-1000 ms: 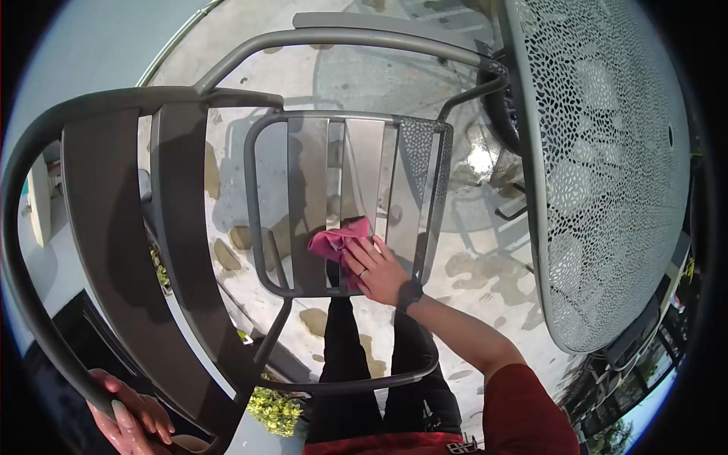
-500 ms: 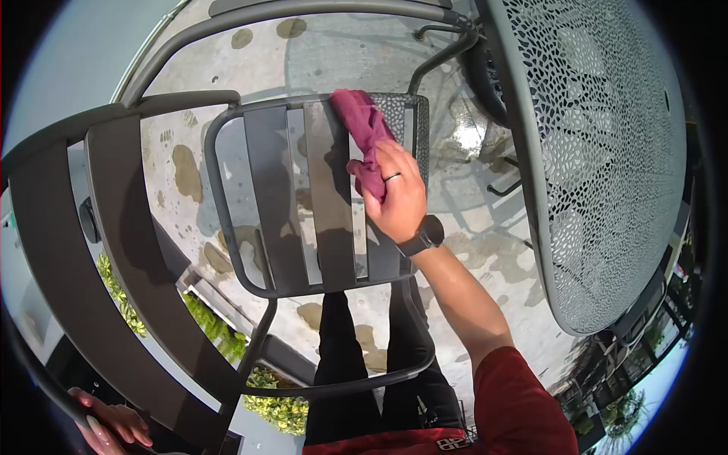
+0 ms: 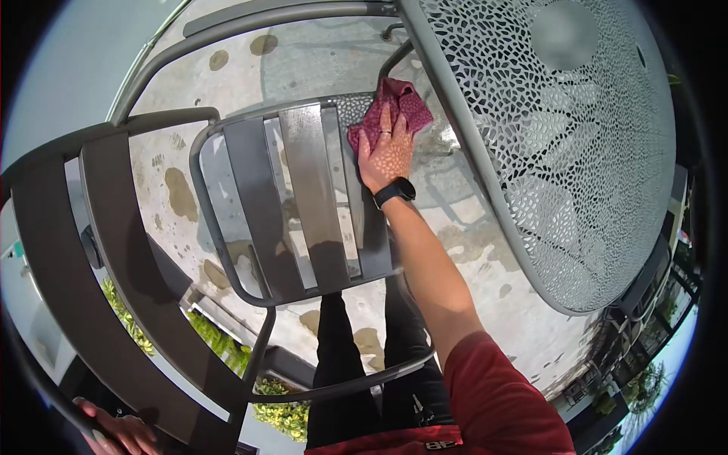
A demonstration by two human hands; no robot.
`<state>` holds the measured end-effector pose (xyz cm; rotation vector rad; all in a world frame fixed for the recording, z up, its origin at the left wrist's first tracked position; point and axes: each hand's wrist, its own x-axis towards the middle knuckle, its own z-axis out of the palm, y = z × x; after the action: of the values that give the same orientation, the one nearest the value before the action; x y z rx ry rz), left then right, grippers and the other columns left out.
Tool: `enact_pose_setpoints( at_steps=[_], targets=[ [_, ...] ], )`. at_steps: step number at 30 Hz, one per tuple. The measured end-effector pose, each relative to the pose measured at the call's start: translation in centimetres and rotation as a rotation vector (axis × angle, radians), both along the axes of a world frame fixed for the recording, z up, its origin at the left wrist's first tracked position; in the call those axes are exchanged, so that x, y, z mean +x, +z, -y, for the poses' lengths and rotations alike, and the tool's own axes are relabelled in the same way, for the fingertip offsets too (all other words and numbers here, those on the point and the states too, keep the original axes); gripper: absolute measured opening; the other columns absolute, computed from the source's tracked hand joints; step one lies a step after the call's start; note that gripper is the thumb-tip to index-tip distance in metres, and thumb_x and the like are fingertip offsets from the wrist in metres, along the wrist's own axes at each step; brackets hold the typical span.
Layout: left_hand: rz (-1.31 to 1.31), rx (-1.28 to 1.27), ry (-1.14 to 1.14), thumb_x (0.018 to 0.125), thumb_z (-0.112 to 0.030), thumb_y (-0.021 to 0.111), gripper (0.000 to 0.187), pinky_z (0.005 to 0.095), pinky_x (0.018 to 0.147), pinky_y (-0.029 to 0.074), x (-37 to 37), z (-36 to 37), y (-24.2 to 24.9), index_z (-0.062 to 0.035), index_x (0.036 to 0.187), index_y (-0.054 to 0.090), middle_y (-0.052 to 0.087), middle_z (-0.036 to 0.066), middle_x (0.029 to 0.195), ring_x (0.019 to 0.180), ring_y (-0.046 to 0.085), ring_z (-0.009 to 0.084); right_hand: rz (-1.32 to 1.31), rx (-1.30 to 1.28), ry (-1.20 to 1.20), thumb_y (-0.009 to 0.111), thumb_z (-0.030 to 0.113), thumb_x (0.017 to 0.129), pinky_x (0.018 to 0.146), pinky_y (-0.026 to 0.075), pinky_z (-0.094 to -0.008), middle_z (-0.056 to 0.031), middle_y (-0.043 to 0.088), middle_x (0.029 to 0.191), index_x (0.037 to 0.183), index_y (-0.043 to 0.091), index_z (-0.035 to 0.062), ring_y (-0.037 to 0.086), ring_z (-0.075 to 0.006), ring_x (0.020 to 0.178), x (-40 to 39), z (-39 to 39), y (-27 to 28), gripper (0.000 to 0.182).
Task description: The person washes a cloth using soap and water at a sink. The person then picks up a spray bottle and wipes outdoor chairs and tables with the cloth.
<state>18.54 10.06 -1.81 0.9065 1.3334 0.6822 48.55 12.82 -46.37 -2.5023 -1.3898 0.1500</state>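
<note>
My right hand (image 3: 387,159) presses a damp maroon cloth (image 3: 394,114) against the far right corner of a dark metal slatted chair (image 3: 312,189), at the seat's outermost slat. A ring and a dark watch show on that hand. The fingers lie over the cloth, which is bunched and hangs partly past the seat's edge. The middle slat gleams as if wet. At the lower left, my left hand (image 3: 117,432) is curled around the chair's back frame, its fingers partly in shadow.
A perforated grey table (image 3: 546,167) stands close on the right, its rim (image 3: 485,171) near my right hand. Wet patches (image 3: 182,193) mark the pale concrete floor. Green plants (image 3: 220,341) show beyond the chair back. My legs (image 3: 341,356) are just in front of the seat.
My right hand and the cloth have moved from the seat's inner slats to its far right corner. The cloth has spread out more. My left hand stays at the chair back.
</note>
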Motion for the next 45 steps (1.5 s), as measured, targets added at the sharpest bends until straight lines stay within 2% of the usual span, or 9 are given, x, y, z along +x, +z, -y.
enact_pose_setpoints(
  at_steps=[9, 11, 15, 19, 24, 30, 33, 40, 45],
  targets=[
    [-0.526, 0.277, 0.196, 0.092, -0.025, 0.049, 0.023, 0.0216, 0.049, 0.034, -0.7, 2.2, -2.0, -0.0106, 0.074, 0.05, 0.05, 0.0, 0.065, 0.05, 0.041, 0.008, -0.803, -0.505, -0.098, 0.05, 0.036, 0.093, 0.064, 0.05, -0.0377, -0.0158, 0.066, 0.083, 0.093, 0.064, 0.0028, 0.062, -0.0332, 0.069, 5.5, 30.1, 1.5, 0.036],
    [-0.538, 0.354, 0.198, 0.092, -0.02, 0.048, 0.014, 0.0199, 0.047, 0.035, 0.3, 2.0, -2.2, -0.006, 0.091, 0.047, 0.05, 0.002, 0.074, 0.054, 0.042, 0.0083, -1.141, -0.068, -0.666, 0.049, 0.04, 0.094, 0.066, 0.05, -0.0343, -0.0116, 0.066, 0.082, 0.095, 0.063, 0.0016, 0.062, -0.0261, 0.069, 5.2, 34.1, 5.0, 0.041],
    [-0.405, 0.335, 0.191, 0.088, -0.011, 0.049, 0.02, 0.02, 0.049, 0.038, -1.2, 1.7, -3.4, -0.0036, 0.106, 0.045, 0.05, 0.005, 0.091, 0.063, 0.045, 0.0099, -2.374, 0.267, -0.884, 0.053, 0.046, 0.092, 0.073, 0.05, -0.0395, -0.0117, 0.065, 0.094, 0.106, 0.059, 0.0065, 0.062, -0.0271, 0.079, -2.9, 34.6, 14.4, 0.042],
    [-0.031, 0.082, 0.084, 0.08, -0.003, 0.05, 0.024, 0.0227, 0.052, 0.042, -4.8, -0.2, -3.9, -0.009, 0.103, 0.045, 0.052, 0.006, 0.104, 0.069, 0.047, 0.0113, -2.278, 0.581, -1.305, 0.056, 0.028, 0.089, 0.064, 0.05, -0.0359, -0.0091, 0.065, 0.093, 0.107, 0.059, 0.0046, 0.062, -0.0246, 0.072, -8.1, 31.1, 14.4, 0.029],
    [0.099, 0.064, 0.073, 0.076, 0.002, 0.047, 0.034, 0.0243, 0.055, 0.046, -4.7, 2.3, -7.3, -0.0124, 0.107, 0.045, 0.053, 0.004, 0.111, 0.072, 0.049, 0.0117, -1.943, 0.726, -1.175, 0.057, 0.022, 0.086, 0.062, 0.049, -0.0305, -0.0081, 0.065, 0.091, 0.11, 0.059, 0.0053, 0.06, -0.0188, 0.069, -0.9, 28.3, 16.1, 0.029],
    [0.139, -0.043, 0.239, 0.077, 0.004, 0.046, 0.034, 0.0255, 0.059, 0.046, 7.3, 7.2, -12.2, -0.0117, 0.107, 0.043, 0.046, 0.004, 0.119, 0.074, 0.048, 0.0138, -1.653, 0.887, -1.107, 0.054, 0.051, 0.086, 0.06, 0.046, -0.035, -0.0067, 0.065, 0.084, 0.097, 0.064, 0.013, 0.06, -0.0202, 0.065, 15.0, 27.7, 12.3, 0.041],
    [0.238, -0.114, 0.204, 0.079, 0.004, 0.047, 0.037, 0.029, 0.063, 0.049, 13.3, 9.3, -13.5, -0.0113, 0.113, 0.042, 0.049, 0.005, 0.109, 0.076, 0.049, 0.0142, -1.273, 0.631, -1.373, 0.049, 0.045, 0.089, 0.041, 0.037, -0.0343, -0.0098, 0.064, 0.077, 0.094, 0.066, 0.006, 0.054, -0.0228, 0.053, 19.1, 31.7, 12.9, 0.042],
    [0.228, -0.043, -0.213, 0.087, -0.003, 0.057, 0.037, 0.0276, 0.073, 0.047, 19.8, 9.9, -14.2, -0.0069, 0.117, 0.036, 0.051, 0.006, 0.094, 0.076, 0.05, 0.0114, -0.867, 0.128, -1.374, 0.044, 0.069, 0.084, 0.067, 0.048, -0.0377, -0.0207, 0.066, 0.082, 0.088, 0.065, -0.011, 0.06, -0.0313, 0.072, 11.5, 48.3, 16.7, 0.083],
    [0.287, -0.083, -0.693, 0.094, -0.027, 0.056, 0.037, 0.0246, 0.081, 0.044, 15.8, 4.2, -12.2, -0.0019, 0.117, 0.041, 0.058, 0.013, 0.102, 0.093, 0.057, 0.0157, -0.618, -0.433, -1.043, 0.057, 0.045, 0.085, 0.067, 0.048, -0.0391, -0.0187, 0.067, 0.081, 0.092, 0.067, -0.0015, 0.061, -0.0325, 0.071, 4.8, 54.7, 17.3, 0.048]
  ],
)
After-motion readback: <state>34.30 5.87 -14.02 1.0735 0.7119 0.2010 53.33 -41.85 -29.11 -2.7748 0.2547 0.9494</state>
